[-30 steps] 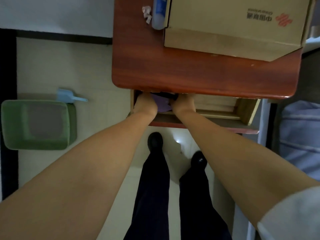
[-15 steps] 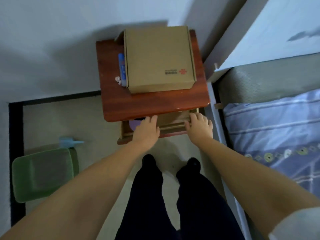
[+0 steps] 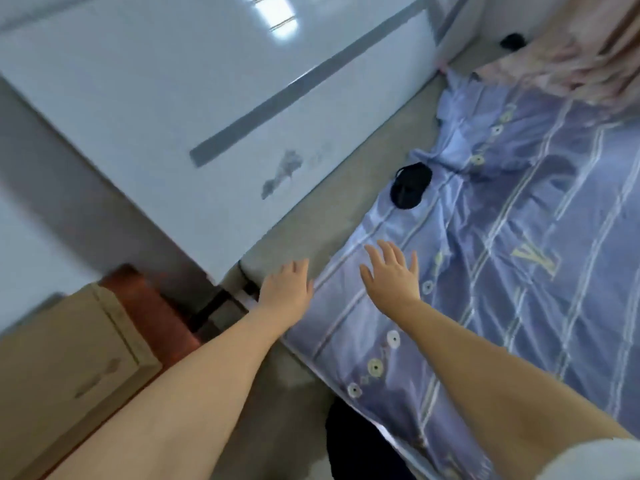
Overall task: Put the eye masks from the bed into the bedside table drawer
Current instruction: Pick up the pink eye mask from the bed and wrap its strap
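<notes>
A black eye mask (image 3: pixel 410 189) lies on the blue striped sheet (image 3: pixel 519 254) near the head of the bed. Another dark object (image 3: pixel 512 40) sits far off by the pink bedding; I cannot tell what it is. My left hand (image 3: pixel 285 289) hovers over the bed's near corner, fingers apart and empty. My right hand (image 3: pixel 393 271) is spread over the sheet, below the black eye mask and apart from it, holding nothing. The red-brown bedside table (image 3: pixel 149 306) shows at the lower left; its drawer is out of view.
A cardboard box (image 3: pixel 62 358) stands on the bedside table. The white headboard (image 3: pixel 207 116) runs along the bed's left side, with bare grey mattress (image 3: pixel 329 209) beside it. Pink bedding (image 3: pixel 571 57) is bunched at the far right.
Both hands left the drawer front and swung right over the bed. The view turned from the bedside table to the bed, bringing the black eye mask into sight.
</notes>
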Available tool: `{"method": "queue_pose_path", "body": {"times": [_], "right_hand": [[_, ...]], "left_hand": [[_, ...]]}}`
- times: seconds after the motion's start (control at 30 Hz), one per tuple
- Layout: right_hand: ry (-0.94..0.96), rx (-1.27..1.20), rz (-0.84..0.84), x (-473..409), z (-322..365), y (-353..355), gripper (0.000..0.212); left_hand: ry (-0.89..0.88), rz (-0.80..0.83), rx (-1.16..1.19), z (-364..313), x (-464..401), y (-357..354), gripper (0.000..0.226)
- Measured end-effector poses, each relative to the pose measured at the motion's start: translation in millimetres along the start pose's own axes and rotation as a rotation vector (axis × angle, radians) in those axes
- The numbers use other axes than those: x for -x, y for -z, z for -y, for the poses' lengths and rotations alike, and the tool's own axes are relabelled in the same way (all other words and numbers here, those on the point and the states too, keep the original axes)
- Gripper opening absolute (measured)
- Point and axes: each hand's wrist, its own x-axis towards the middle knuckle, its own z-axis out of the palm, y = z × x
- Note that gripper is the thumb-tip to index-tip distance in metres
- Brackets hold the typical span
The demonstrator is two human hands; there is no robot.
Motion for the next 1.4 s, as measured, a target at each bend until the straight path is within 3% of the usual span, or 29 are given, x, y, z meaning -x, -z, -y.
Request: {"method": "queue_pose_path", "body": {"times": [0.23,0.43,0.53,0.63,0.73,0.9,1.1,1.2,1.4], "right_hand": [[-0.235,-0.037,0.073,-100.4,-170.8,-10.7,0.044],[-0.263,-0.118,0.156,-151.1,-219.0,-90.5,0.042],[-0.237,-0.087,0.083,-156.5,-226.3,-125.6,0.046],[-0.208,-0.093,-0.11,-155.8,-229.8,-146.9,0.044],[-0.195,-0.1,-0.218,-157.1,-232.4,-159.0,0.045],[-0.195,-0.098,-0.145,-156.2,-232.1,-157.0,0.049],[-0.211,-0.016,0.02,-158.1,-229.6,-149.1,0.052],[-0.205,0.003,0.077,-158.9,-232.8,-149.2,0.054],[-0.228,-0.001,0.181,-161.7,-231.7,-143.4,0.054]], "left_hand": [[-0.161,0.099,0.086,-146.4,-181.5,-27.4,0.046],[-0.224,0.19,-0.057,-182.5,-289.0,-86.7,0.049],[-0.252,0.192,-0.129,-190.6,-334.8,-110.4,0.057],[-0.252,0.135,-0.192,-196.7,-368.9,-129.0,0.057],[-0.248,-0.006,-0.223,-193.2,-385.7,-139.4,0.044],[-0.352,-0.035,-0.366,-173.1,-385.2,-120.8,0.017],[-0.288,0.134,-0.577,-149.2,-366.2,-103.2,0.035],[-0.258,0.138,-0.57,-149.2,-355.8,-112.5,0.032],[-0.37,0.058,-0.403,-129.5,-328.1,-110.5,0.016]]}}
